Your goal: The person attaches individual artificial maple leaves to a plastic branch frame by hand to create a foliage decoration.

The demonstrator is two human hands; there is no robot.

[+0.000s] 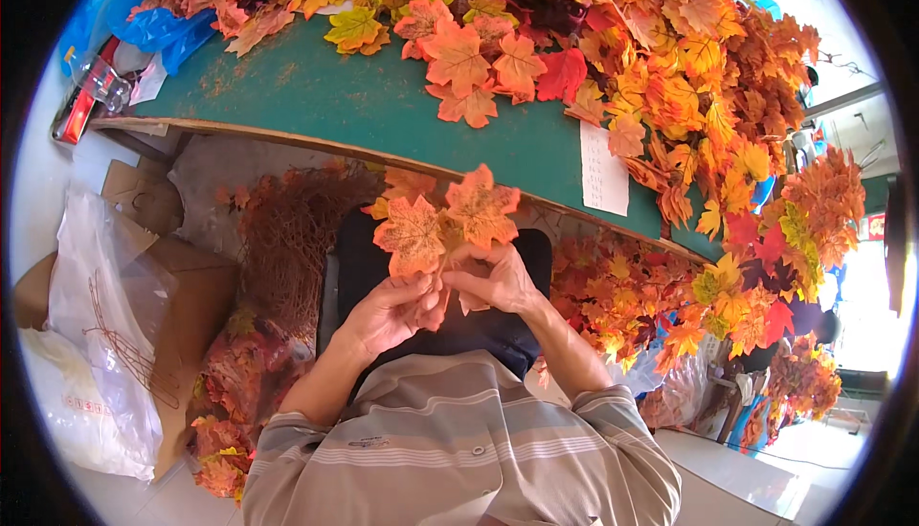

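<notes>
Over my lap, just below the near edge of the green table (373,110), both hands are drawn together around a small sprig of orange artificial maple leaves (412,237). My left hand (394,311) pinches the stems from the left, fingers closed. From the right, my right hand (493,282) grips the same sprig, its thumb bent toward the left fingertips. Two speckled orange leaves spread above the fingers, and part of another hangs below them. The exact stem junction is hidden by my fingers.
Heaps of orange, yellow and red artificial leaves (670,67) cover the table's back and right side. A written paper strip (603,170) hangs at its near edge. Brown stems (292,248) are bundled below, beside a cardboard box (196,306) and a white plastic bag (105,335).
</notes>
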